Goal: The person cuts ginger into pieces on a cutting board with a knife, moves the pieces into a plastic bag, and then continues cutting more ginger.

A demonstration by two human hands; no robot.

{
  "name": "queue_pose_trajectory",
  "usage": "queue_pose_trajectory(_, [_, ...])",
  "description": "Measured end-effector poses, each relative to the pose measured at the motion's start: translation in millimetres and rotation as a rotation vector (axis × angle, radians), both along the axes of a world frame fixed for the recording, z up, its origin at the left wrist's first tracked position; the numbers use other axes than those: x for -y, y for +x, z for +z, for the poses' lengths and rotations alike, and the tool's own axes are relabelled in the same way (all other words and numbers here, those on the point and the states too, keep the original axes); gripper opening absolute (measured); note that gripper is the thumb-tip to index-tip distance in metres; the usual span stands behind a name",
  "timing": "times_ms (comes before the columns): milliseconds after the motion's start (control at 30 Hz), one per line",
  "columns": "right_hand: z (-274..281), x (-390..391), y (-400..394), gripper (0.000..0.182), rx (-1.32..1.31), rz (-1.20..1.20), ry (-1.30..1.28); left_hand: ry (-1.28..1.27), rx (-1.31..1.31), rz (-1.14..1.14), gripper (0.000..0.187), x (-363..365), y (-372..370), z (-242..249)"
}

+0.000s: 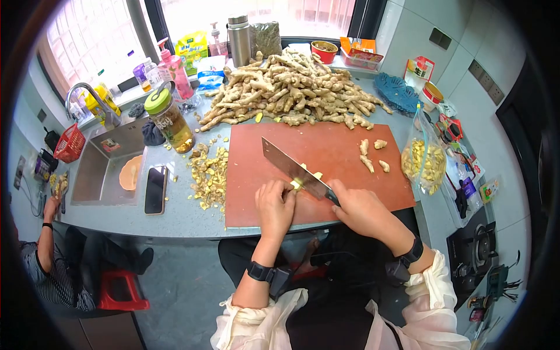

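Note:
My right hand (352,205) grips the dark handle of a cleaver (293,167), its broad blade slanting up and left over the reddish-brown cutting board (262,207). Close against the blade, my left hand (275,204) has its fingers curled and pinches a small pale-yellow piece of ginger (296,184). A few cut bits lie along the far side of the blade. Farther right on the board are several small ginger knobs (366,157). A heap of cut ginger scraps (211,172) spreads beside the board's left edge.
Behind the board rises a large pile of whole ginger (291,87). A zip bag of sliced ginger (424,160) stands right. To the left are a green-lidded jar (173,122), a phone (156,189) and the sink (105,175). Another person (49,262) sits at far left.

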State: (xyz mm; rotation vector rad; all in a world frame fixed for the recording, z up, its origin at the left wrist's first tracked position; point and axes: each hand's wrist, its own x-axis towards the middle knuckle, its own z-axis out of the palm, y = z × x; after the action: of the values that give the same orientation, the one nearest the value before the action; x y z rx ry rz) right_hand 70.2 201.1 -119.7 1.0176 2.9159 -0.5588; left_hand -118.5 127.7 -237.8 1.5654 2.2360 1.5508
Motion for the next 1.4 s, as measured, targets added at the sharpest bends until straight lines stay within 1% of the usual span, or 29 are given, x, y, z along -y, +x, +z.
queue_pose_trajectory(100, [-11, -2, -7, 0.037, 0.002, 0.011, 0.005, -0.005, 0.002, -0.004, 0.011, 0, 1, 1])
queue_pose_trajectory(167, [-26, -4, -17, 0.025, -0.044, 0.037, 0.075, -0.003, -0.004, -0.003, 0.011, 0, 1, 1])
queue_pose_trajectory(200, [-27, -4, -21, 0.025, -0.044, 0.037, 0.075, 0.008, 0.003, -0.008, 0.011, 0, 0, 0])
queue_pose_trajectory(267, [-25, -4, -28, 0.027, -0.016, -0.041, 0.054, 0.021, 0.008, -0.008, 0.011, 0, 0, -1])
queue_pose_trajectory(400, [-26, -13, -17, 0.033, -0.107, -0.032, -0.002, 0.01, -0.004, -0.001, 0.012, 0, -1, -1])
queue_pose_trajectory(467, [-20, -10, -10, 0.042, -0.162, -0.024, -0.053, 0.002, -0.002, 0.0, 0.012, 1, 0, -1])
queue_pose_trajectory(567, [-8, -7, -2, 0.047, -0.143, -0.021, -0.022, 0.024, -0.016, 0.006, 0.014, -1, 0, 1])
queue_pose_trajectory(733, [5, -2, 3, 0.046, -0.098, -0.022, -0.012, 0.029, -0.015, 0.005, 0.014, 0, 0, 1])
queue_pose_trajectory(1000, [2, -2, 2, 0.047, -0.09, 0.004, -0.018, 0.015, -0.001, -0.001, 0.013, 0, 0, -1])
queue_pose_trajectory(1067, [1, -2, 1, 0.049, -0.034, 0.0, -0.029, -0.002, 0.001, -0.002, 0.012, 1, -1, 0])
queue_pose_trajectory(1400, [8, -1, 4, 0.053, -0.059, 0.014, -0.028, -0.008, 0.005, -0.008, 0.011, 0, 0, 1])
